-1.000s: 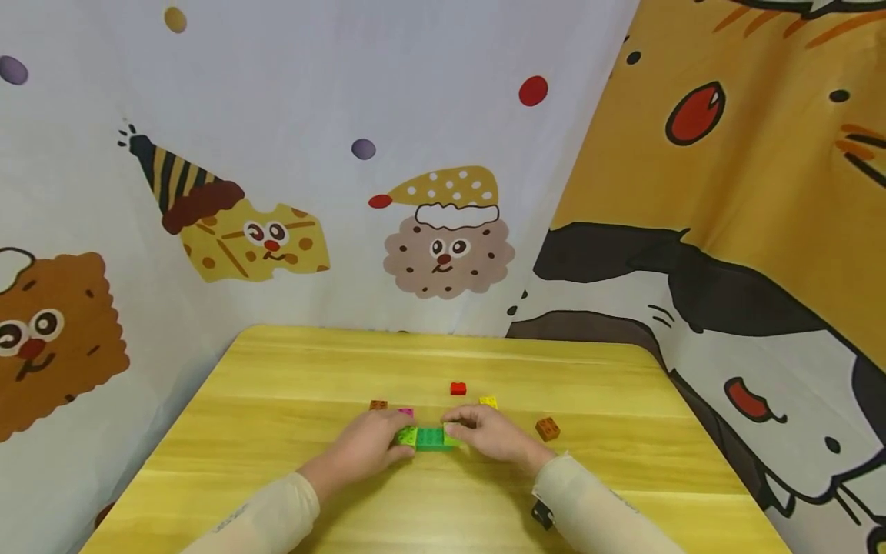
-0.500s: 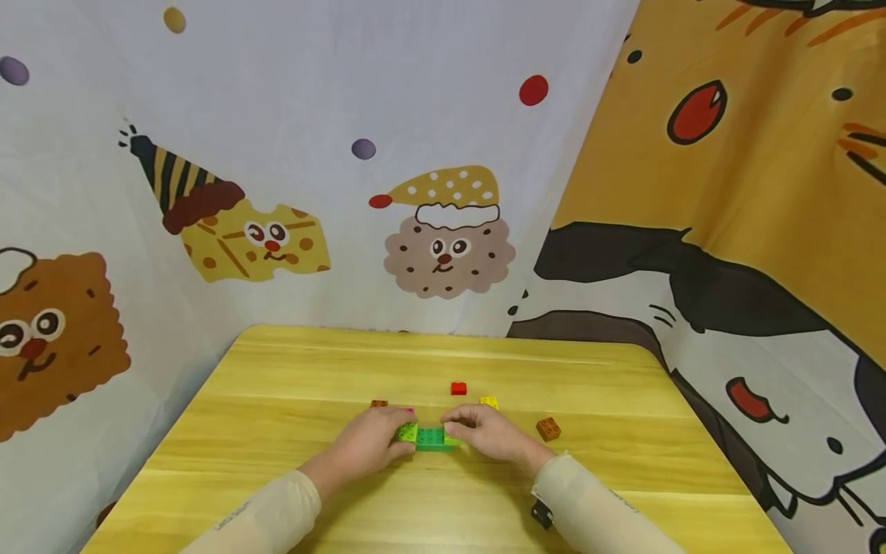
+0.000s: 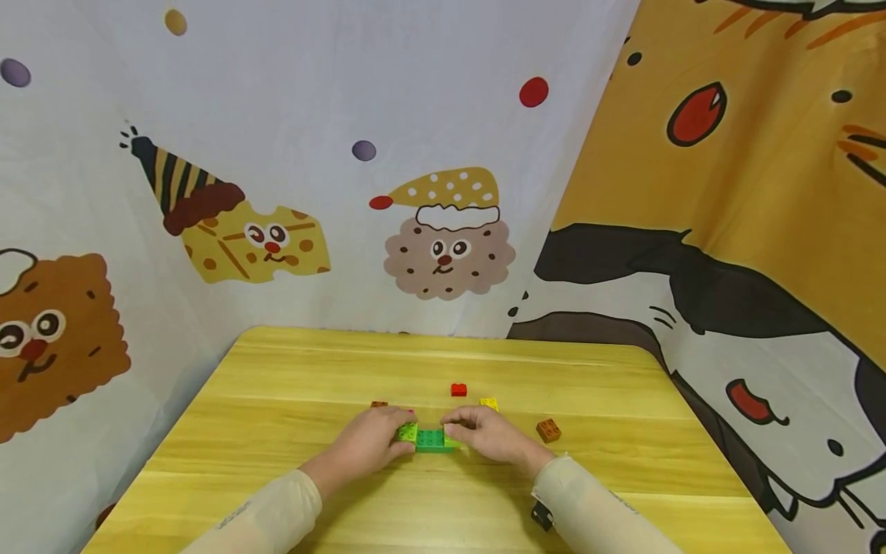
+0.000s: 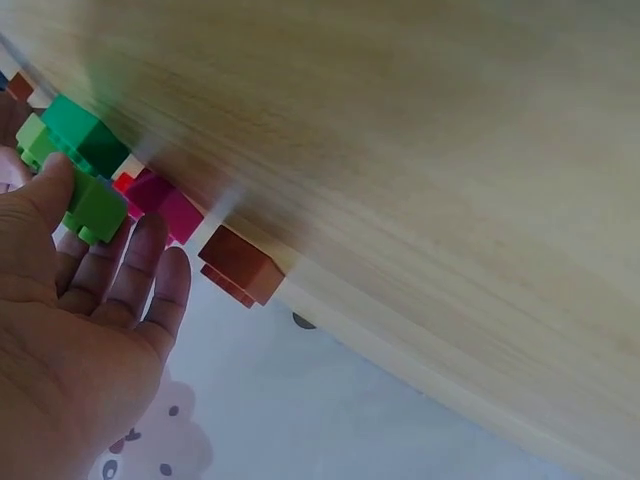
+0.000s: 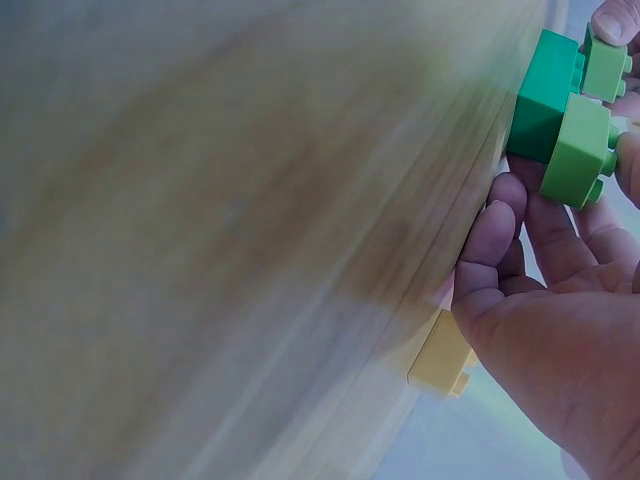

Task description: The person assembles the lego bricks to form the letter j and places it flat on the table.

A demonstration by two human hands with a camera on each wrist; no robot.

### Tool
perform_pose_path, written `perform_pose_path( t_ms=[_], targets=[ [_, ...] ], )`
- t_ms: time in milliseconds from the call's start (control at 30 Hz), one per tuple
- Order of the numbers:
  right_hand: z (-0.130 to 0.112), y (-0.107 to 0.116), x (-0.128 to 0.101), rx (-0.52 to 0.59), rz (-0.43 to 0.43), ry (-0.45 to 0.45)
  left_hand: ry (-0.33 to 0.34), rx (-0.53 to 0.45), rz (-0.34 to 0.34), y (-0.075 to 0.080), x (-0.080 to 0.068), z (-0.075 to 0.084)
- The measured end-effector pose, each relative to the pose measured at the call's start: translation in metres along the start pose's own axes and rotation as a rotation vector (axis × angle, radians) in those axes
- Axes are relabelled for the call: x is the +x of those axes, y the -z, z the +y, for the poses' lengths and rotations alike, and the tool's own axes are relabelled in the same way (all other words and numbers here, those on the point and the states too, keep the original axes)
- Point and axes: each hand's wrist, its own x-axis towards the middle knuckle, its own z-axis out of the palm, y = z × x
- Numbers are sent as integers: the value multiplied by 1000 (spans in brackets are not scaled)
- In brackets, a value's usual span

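A short row of bricks lies on the yellow wooden table (image 3: 277, 462): a dark green brick (image 3: 431, 439) (image 4: 85, 140) (image 5: 545, 95) with a light green brick at each end. My left hand (image 3: 398, 436) (image 4: 95, 230) pinches the left light green brick (image 3: 408, 432) (image 4: 92, 207), thumb on its near side and fingers behind it. My right hand (image 3: 454, 428) (image 5: 560, 200) pinches the right light green brick (image 3: 450, 440) (image 5: 582, 150) the same way. The row rests on the tabletop between the two hands.
Loose bricks lie just beyond the hands: a red one (image 3: 458, 389), a yellow one (image 3: 489, 403) (image 5: 440, 358), an orange-brown one (image 3: 548, 430) to the right, a brown one (image 3: 378, 403) (image 4: 240, 265) and a pink one (image 4: 170, 207). Cartoon-printed cloth hangs behind and right.
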Motion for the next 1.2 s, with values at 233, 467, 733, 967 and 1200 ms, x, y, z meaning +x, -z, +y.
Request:
perform_pose_path(
  t_ms=[233,467,733,967,1200],
  targets=[
    [2,-1,1,6,-10,-1,12,-1,-19,0,2,2],
    [2,-2,1,12,-6,10,-1,0,-12,-1,5,2],
    [3,-3,1,18,-2,30,-1,10,-21,-2,8,6],
    [3,-5,2,24,-13,18,23,-4,-57,-3,13,11],
    [1,-3,0,38,9,15,24,-50,-51,-4,20,14]
  ],
)
